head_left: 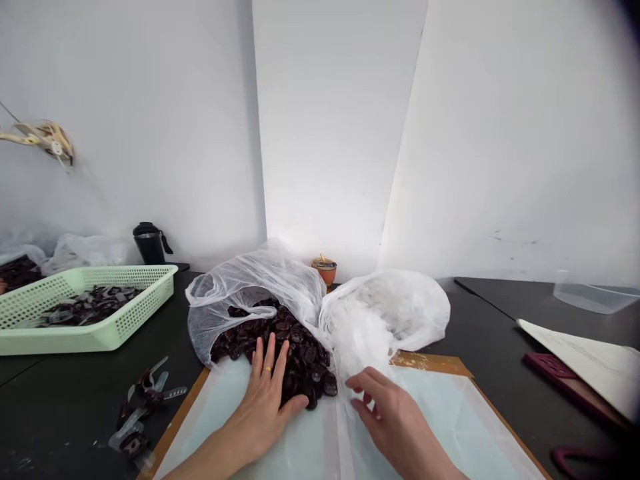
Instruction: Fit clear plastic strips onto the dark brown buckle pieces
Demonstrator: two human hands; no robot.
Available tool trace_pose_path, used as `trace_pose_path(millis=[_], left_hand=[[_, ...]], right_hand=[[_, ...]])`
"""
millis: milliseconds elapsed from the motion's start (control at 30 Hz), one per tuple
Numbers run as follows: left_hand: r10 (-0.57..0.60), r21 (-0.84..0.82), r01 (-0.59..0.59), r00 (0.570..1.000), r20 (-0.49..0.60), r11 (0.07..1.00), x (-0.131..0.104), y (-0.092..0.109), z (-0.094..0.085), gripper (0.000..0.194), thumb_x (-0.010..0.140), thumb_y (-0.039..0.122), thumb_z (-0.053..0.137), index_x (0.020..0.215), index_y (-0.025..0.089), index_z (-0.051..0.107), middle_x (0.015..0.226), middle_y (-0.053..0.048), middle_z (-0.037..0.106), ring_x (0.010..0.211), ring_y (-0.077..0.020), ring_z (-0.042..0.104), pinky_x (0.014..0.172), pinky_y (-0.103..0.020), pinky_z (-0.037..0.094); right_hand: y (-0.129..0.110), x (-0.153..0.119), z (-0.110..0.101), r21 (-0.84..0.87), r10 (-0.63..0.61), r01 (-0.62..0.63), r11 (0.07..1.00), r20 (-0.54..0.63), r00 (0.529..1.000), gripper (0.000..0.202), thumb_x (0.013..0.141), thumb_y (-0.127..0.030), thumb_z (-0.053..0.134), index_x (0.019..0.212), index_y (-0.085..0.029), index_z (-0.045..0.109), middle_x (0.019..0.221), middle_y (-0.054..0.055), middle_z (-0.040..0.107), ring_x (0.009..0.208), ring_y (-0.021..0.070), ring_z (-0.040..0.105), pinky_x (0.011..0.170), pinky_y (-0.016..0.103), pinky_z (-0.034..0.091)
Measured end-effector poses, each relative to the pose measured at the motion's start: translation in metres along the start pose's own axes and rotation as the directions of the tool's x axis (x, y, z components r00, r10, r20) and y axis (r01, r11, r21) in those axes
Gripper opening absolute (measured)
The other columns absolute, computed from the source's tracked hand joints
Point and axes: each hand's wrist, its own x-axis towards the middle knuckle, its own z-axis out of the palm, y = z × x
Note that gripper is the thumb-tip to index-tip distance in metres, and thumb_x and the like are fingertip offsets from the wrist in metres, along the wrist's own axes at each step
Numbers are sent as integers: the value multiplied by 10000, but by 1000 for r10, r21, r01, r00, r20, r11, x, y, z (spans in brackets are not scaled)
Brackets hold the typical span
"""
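My left hand [265,393], a ring on one finger, lies with its fingers spread on a heap of small, glossy dark brown plastic pieces [300,353]. The heap spills from a clear plastic bag [255,273] lying on its side. Beside the bag's mouth, my right hand [387,413] has its fingers curved, with a gap between thumb and forefinger and nothing seen between them. Just beyond it, translucent white pieces [360,333] spill from a second plastic bag [425,307]. Both hands are over a board covered with pale sheeting [440,413].
To the left, a green basket [115,327] holds dark and translucent strap-like parts, and a few similar parts [145,400] lie on the black table. A black tumbler [150,243] and small orange pot [325,270] stand behind. Papers [585,360] and a clear container [595,297] are at right.
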Motion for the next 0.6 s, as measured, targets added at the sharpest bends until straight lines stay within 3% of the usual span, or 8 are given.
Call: trace_pose_path(millis=[100, 167, 233, 333, 400, 467, 533, 600], left_hand=[[-40, -78, 47, 996, 81, 996, -9, 5, -8, 854, 905, 483, 510, 1530, 342, -55, 1639, -67, -149, 1439, -399, -188, 1110, -694, 160], [-63, -130, 81, 988, 138, 988, -14, 9, -17, 872, 887, 433, 561, 1529, 371, -26, 1643, -43, -134, 1449, -396, -159, 1102, -681, 215], [-93, -150, 117, 983, 158, 982, -15, 12, -26, 889, 862, 397, 602, 1524, 404, 9, 1646, -18, -116, 1457, -398, -131, 1088, -675, 260], [-91, -151, 103, 993, 79, 983, -12, 15, -37, 748, 883, 366, 572, 1512, 402, 168, 1658, -6, -28, 1474, -392, -78, 1086, -669, 282], [-56, -164, 56, 998, -1, 985, -10, 18, -41, 575, 909, 358, 536, 1453, 383, 352, 1654, -9, 93, 1484, -386, 8, 1091, -649, 307], [-19, -196, 8, 998, -52, 981, -10, 21, -43, 442, 923, 358, 516, 1364, 371, 490, 1624, -18, 235, 1478, -375, 126, 1092, -623, 339], [10, -241, -23, 998, -56, 970, -11, 27, -44, 378, 926, 352, 516, 1303, 363, 552, 1573, -31, 355, 1452, -352, 244, 1103, -596, 351], [33, -293, -37, 999, -21, 955, -12, 34, -43, 358, 916, 339, 539, 1272, 356, 576, 1522, -44, 436, 1418, -327, 326, 1116, -570, 348]], right_hand=[[1, -3, 4, -121, -69, 83, 989, 115, 991, 482, 744, 54, 435, 1026, -257, 672, 996, 65, 650, 922, 241, 646, 684, 277, 466], [3, -3, 8, -186, -93, 116, 976, 128, 987, 541, 731, 83, 412, 1028, -275, 689, 983, 65, 646, 901, 235, 646, 644, 262, 439], [5, -1, 11, -215, -112, 131, 968, 100, 989, 484, 760, 60, 428, 993, -273, 693, 949, 59, 637, 827, 220, 638, 581, 251, 391], [6, 1, 14, -184, -137, 140, 973, 30, 990, 319, 811, -3, 444, 826, -235, 663, 869, 39, 608, 707, 190, 582, 523, 255, 317], [2, 3, 13, -41, -142, 141, 989, -27, 990, 270, 866, -57, 424, 761, -216, 615, 844, 29, 579, 662, 165, 534, 538, 259, 328], [-6, 3, 9, 240, -87, 106, 965, -91, 992, 239, 928, -157, 421, 763, -210, 586, 844, 26, 556, 668, 155, 518, 578, 258, 379], [-16, 4, 4, 568, 55, 17, 823, -110, 992, 205, 933, -296, 500, 763, -205, 571, 819, 21, 536, 682, 158, 520, 575, 253, 411], [-26, 4, 1, 792, 176, -90, 603, -23, 984, 233, 891, -390, 592, 768, -194, 575, 761, 5, 532, 642, 144, 506, 592, 256, 428]])
